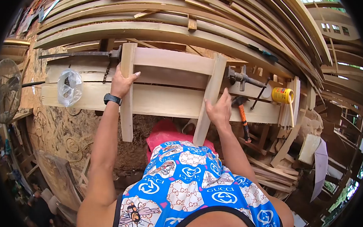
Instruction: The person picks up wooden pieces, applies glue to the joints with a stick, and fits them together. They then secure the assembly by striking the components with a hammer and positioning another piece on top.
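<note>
A pale wooden frame has two posts joined by a curved rail (174,61). My left hand (122,83) is wrapped round the left post (127,112), its thumb lying across the front. Against the right post (202,120) is my right hand (219,109), thumb over the front face and fingers curled at its right edge; the fingertips are partly hidden. A metal bar clamp (78,55) has one jaw by the left post's top, and its screw end (245,78) sits beside the right post. The frame lies across a plank bench (164,103).
A hammer (242,116) with an orange and black handle hangs at the bench's front edge. On the right stands a yellow glue tub (282,95) with a stick. A clear plastic bag (69,87) lies left. Stacked boards (165,30) fill the back; a fan (6,90) stands far left.
</note>
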`<state>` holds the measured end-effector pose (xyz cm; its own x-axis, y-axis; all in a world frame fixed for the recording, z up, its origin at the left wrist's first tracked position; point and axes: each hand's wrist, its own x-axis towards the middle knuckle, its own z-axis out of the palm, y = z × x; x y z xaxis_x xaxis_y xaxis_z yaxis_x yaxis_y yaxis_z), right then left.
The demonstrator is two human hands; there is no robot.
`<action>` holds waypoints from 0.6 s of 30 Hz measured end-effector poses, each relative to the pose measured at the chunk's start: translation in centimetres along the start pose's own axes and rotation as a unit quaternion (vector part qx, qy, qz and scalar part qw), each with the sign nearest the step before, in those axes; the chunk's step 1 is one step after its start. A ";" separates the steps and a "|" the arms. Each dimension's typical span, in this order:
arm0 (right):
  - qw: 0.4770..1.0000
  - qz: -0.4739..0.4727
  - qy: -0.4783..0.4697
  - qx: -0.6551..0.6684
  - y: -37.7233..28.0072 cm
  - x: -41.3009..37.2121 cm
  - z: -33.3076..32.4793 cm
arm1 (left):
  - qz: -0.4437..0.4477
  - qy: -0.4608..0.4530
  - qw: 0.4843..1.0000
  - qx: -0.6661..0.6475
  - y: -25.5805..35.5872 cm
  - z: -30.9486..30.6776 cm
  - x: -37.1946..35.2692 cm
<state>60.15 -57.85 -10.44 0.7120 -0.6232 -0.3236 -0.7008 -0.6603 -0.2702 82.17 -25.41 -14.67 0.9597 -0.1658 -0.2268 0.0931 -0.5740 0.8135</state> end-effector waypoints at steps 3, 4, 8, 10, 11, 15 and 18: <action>0.937 -0.278 0.192 0.087 -6.0 4.9 -3.8 | -0.011 0.003 1.000 -0.006 -0.4 0.3 0.2; 0.921 -0.326 0.172 0.127 -8.2 7.0 -4.0 | -0.010 0.011 1.000 -0.008 -0.2 0.4 0.2; 0.879 -0.463 0.071 0.090 -18.2 13.6 -2.7 | -0.026 0.025 0.999 0.004 -1.1 0.7 0.4; 0.856 -0.515 0.049 -0.019 -22.7 17.0 -0.9 | -0.028 0.020 0.999 -0.028 -1.1 0.8 0.4; 0.851 -0.523 0.046 -0.018 -24.6 18.6 -0.2 | -0.030 0.023 0.999 -0.040 -0.7 0.7 0.2; 0.821 -0.556 0.048 -0.123 -30.1 20.9 0.6 | -0.036 0.043 0.998 -0.014 -1.1 1.3 -0.1; 0.778 -0.611 0.078 -0.122 -32.2 23.7 2.6 | -0.048 0.028 0.998 -0.010 -0.3 0.7 -0.3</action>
<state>99.44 -50.26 -11.73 0.8497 0.5029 0.1586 0.5208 -0.8475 -0.1028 81.69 -25.73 -15.22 0.9594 -0.0666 -0.2741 0.1891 -0.5694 0.8000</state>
